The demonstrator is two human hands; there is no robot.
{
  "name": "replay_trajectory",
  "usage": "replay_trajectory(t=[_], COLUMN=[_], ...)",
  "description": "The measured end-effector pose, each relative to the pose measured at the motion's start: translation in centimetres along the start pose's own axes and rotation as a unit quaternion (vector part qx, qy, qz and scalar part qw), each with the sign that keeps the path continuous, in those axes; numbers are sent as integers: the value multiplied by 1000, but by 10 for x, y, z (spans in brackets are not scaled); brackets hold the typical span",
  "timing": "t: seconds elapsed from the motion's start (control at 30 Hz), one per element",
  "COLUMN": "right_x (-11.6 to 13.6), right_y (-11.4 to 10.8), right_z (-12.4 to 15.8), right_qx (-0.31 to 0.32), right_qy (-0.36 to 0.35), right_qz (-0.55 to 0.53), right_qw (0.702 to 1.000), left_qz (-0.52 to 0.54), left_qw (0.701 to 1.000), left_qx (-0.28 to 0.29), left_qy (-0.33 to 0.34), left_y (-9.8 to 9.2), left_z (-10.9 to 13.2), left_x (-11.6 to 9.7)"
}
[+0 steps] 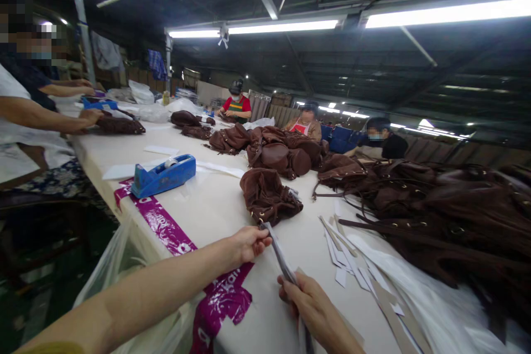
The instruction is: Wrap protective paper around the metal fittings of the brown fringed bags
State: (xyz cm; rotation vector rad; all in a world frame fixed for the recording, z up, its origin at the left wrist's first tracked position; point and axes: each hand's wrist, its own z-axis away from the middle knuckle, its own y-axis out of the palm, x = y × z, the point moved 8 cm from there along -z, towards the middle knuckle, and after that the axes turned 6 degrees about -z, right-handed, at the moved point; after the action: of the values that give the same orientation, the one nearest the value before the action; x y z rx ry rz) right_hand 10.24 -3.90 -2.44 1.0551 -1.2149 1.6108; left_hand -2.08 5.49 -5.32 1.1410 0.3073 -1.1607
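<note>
A brown drawstring bag [265, 193] with metal eyelets lies on the pale table just beyond my hands. From its near side a long strap [282, 260], partly covered by a thin greyish-white wrapping, runs toward me. My left hand [251, 243] is closed, pinching the strap's end close to the bag. Lower down, my right hand [309, 301] wraps round the same strap, with the wrapped part passing through its fingers. Whether the strap is fastened to the bag cannot be made out.
A blue tape dispenser [166, 176] stands left, beside purple printed tape [160, 221] on the table. Paper strips [344, 254] lie right, near piled brown bags [415, 193]. More bags [282, 149] lie farther back. Several people work around the table.
</note>
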Motion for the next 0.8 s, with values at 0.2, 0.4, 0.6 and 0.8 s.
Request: replay_trajectory(t=[0.2,0.4,0.6,0.8], right_x=[5,21,9,-22], right_y=[-4,-6,-20,-50], right_z=[21,54,88,148], right_qx=[75,186,201,215], right_qy=[65,86,116,117], right_qz=[-127,-219,-273,-288], right_qw=[987,954,933,926], left_qz=[-56,-80,-85,-88], left_qw=[998,992,985,971], left_qx=[-30,-78,-134,-201], left_qy=[26,62,69,90], left_y=[-9,-15,-31,-67], left_z=[0,-16,-37,-40], left_x=[-25,-49,-68,-110])
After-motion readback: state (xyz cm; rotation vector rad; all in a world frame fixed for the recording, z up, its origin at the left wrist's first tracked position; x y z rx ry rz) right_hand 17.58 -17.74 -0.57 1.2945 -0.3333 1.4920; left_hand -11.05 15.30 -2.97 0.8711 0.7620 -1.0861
